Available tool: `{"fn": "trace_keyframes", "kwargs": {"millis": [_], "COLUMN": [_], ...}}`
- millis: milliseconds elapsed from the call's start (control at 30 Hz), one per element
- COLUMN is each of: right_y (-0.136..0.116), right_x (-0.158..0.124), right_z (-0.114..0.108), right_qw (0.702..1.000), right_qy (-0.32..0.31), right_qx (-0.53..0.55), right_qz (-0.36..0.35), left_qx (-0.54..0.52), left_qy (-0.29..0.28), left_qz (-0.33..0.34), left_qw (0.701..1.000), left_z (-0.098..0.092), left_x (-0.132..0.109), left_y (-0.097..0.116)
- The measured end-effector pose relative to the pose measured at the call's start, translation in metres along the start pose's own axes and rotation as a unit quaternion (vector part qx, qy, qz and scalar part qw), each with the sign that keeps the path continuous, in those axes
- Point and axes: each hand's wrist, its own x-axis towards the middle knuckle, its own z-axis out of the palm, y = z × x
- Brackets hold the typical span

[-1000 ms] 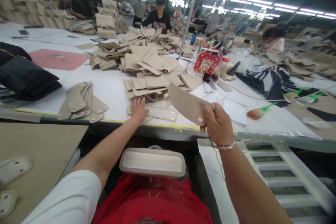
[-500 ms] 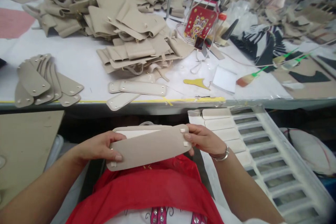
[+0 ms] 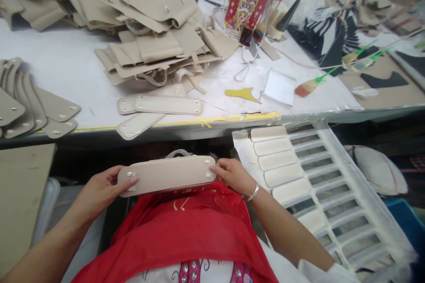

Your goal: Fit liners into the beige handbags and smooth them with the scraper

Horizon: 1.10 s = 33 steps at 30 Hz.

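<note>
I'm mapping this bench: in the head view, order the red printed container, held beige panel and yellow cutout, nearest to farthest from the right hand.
1. Held beige panel: touching the right hand, extending left.
2. Yellow cutout: ahead, on the table.
3. Red printed container: farther back, ahead.

Lane open on table (image 3: 84, 82) between fanned pieces (image 3: 29, 101) and flat strips (image 3: 169, 105); beige pile (image 3: 159, 48) (heaped, overlapping) blocks behind strips; held panel (image 3: 169, 174) bars near centre; slatted rack (image 3: 314, 185) obstructs right.

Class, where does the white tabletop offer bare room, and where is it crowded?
Bare: white tabletop between the left fan of beige straps and the central studded straps; also between the brush and front edge. Crowded: beneath the heaped beige pieces.
</note>
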Motion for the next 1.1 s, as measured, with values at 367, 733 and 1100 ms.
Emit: {"fn": "trace_keyframes", "kwargs": {"millis": [367,733,1100], "right_y": [0.007,0.000,-0.006], "right_x": [0.001,0.002,0.005], "right_z": [-0.001,-0.006,-0.002], "right_qw": [1.000,0.998,0.995], "right_qy": [0.019,0.017,-0.029], "right_qx": [-0.010,-0.041,-0.055], "right_qz": [0.023,0.039,0.073], "left_qx": [0.032,0.070,-0.078], "left_qy": [0.030,0.040,0.055], "left_qz": [-0.026,-0.017,0.072], "left_qw": [0.999,0.997,0.993], "left_z": [0.007,0.009,-0.006], "left_x": [-0.001,-0.004,-0.005], "left_y": [0.015,0.020,-0.005]}}
